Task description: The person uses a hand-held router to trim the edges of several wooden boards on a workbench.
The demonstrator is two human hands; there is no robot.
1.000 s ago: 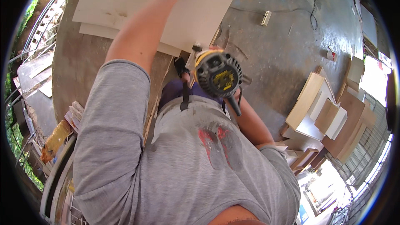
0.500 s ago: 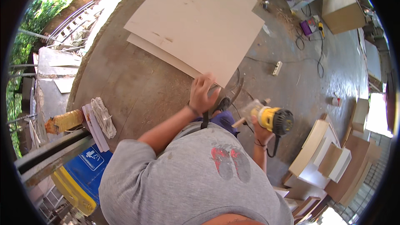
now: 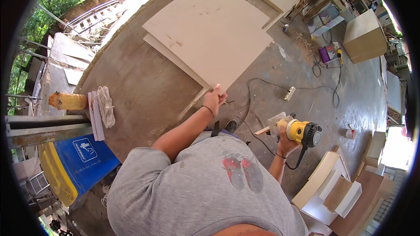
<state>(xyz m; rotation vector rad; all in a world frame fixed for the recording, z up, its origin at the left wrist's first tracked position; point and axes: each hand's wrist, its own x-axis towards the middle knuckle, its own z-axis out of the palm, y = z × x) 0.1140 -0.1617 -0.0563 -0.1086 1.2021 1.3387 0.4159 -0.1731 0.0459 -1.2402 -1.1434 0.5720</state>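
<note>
At the near corner of a pale wooden panel (image 3: 214, 39), my left hand (image 3: 213, 102) is closed, with the fingertips at the panel's edge. This panel lies on top of another pale sheet (image 3: 175, 63), whose edge sticks out on the left. My right hand (image 3: 285, 144) grips a yellow and black trim router (image 3: 299, 132) around its body, off to the right of my torso. The router has a clear base piece, and a black cord runs down from its end. A thin wooden strip (image 3: 262, 130) shows beside its base.
A black cable leads to a white power strip (image 3: 289, 93) on the right. Farther back stand a wooden box (image 3: 365, 36) and a purple box (image 3: 329, 54). Cabinet parts (image 3: 328, 183) lie at the near right. A blue and yellow bin (image 3: 81, 164) and an amber bottle (image 3: 68, 101) are at left.
My left hand has gone from spread fingers over the panel's near edge to closed at its corner. The router stays in my right hand. The whole view has shifted slightly.
</note>
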